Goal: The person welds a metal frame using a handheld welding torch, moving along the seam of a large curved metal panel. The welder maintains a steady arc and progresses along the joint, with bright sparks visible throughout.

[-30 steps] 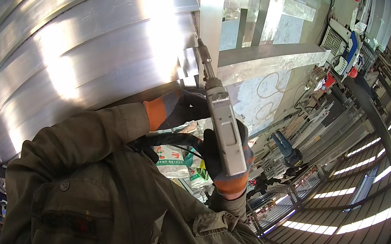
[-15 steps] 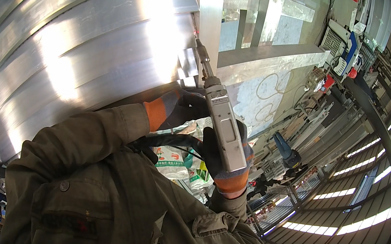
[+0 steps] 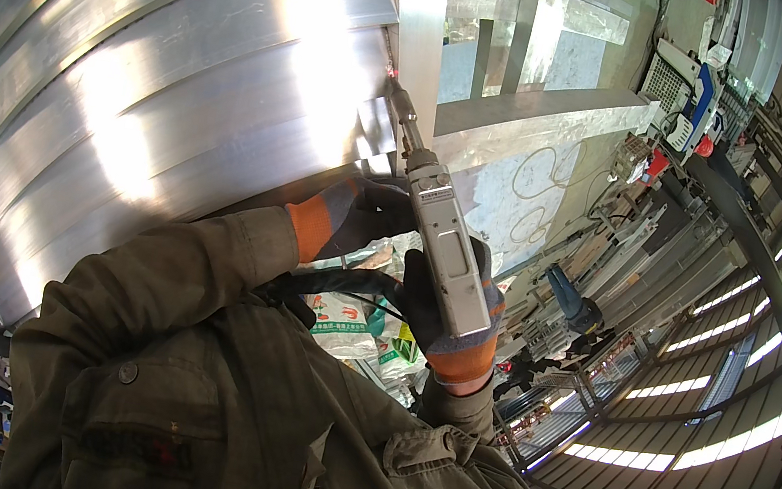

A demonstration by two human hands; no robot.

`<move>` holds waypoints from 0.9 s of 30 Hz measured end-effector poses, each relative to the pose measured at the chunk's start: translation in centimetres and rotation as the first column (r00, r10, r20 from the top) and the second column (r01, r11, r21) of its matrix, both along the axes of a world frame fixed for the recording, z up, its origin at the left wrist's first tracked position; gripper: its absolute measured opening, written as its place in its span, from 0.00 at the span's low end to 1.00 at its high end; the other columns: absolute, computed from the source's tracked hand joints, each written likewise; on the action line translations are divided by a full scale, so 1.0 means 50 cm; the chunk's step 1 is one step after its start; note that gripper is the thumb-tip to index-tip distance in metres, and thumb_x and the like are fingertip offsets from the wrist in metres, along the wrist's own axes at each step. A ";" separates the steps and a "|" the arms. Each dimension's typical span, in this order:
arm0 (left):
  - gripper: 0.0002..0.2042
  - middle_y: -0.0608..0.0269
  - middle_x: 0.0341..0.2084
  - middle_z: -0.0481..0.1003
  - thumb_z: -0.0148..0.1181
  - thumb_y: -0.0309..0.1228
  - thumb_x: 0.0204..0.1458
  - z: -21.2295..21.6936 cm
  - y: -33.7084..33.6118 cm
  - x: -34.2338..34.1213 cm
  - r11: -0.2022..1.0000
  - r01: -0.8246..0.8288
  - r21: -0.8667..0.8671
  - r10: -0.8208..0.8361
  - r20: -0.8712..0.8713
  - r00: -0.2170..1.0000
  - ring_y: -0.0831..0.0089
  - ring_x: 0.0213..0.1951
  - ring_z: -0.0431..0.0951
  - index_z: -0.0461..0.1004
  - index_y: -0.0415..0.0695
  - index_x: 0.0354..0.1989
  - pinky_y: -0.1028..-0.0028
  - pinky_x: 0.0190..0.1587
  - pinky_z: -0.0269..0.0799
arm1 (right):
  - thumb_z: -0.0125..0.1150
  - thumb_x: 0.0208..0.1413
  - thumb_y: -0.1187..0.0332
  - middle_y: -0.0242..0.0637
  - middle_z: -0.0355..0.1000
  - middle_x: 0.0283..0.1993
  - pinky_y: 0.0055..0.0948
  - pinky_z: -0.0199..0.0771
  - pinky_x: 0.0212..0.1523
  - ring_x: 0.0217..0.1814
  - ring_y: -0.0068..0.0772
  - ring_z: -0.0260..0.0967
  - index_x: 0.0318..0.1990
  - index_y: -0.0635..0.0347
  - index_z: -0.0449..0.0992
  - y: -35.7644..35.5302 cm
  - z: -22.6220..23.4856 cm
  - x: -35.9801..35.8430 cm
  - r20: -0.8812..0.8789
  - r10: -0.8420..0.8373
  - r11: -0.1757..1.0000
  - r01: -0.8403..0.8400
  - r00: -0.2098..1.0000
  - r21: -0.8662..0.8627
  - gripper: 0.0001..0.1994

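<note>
My right hand [image 3: 462, 346], in a grey glove with an orange cuff, is closed around the handle of a grey handheld laser welding gun [image 3: 452, 254]. The gun slants up and left, its narrow nozzle at the seam between the ribbed, shiny metal panel [image 3: 238, 50] and an upright metal bar [image 3: 416, 36]. A small red glow shows near the nozzle tip. My left hand [image 3: 344, 219], gloved alike, is closed against the front of the gun from the left; its fingertips are partly hidden behind the body. A black cable sleeve [image 3: 340, 283] runs left from the gun's handle.
A metal frame of square tubes [image 3: 540, 125] extends right of the upright bar. White and green bags [image 3: 344, 324] lie below the gun. Farther right are a blue tool [image 3: 565, 296], long metal profiles [image 3: 652, 253] and a blue-and-white machine [image 3: 697, 103].
The welding gun has shifted slightly forward, up the seam, with my right hand. The left hand has stayed nearly in place. The red glow at the tip shows more plainly.
</note>
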State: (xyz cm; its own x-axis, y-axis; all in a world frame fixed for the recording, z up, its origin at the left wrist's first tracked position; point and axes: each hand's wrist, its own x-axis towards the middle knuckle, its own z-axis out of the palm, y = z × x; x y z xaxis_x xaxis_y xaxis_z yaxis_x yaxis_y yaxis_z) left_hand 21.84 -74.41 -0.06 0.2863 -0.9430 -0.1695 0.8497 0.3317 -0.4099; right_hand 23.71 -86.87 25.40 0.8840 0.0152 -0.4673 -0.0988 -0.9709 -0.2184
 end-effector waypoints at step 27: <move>0.19 0.47 0.61 0.84 0.48 0.29 0.78 0.071 0.002 0.059 0.943 0.189 0.272 -0.216 0.072 0.974 0.58 0.65 0.84 0.81 0.34 0.65 0.57 0.72 0.79 | 0.79 0.64 0.69 0.44 0.79 0.51 0.45 0.84 0.33 0.36 0.52 0.85 0.53 0.59 0.86 0.005 -0.005 0.018 0.098 0.057 0.998 -0.058 0.994 0.010 0.13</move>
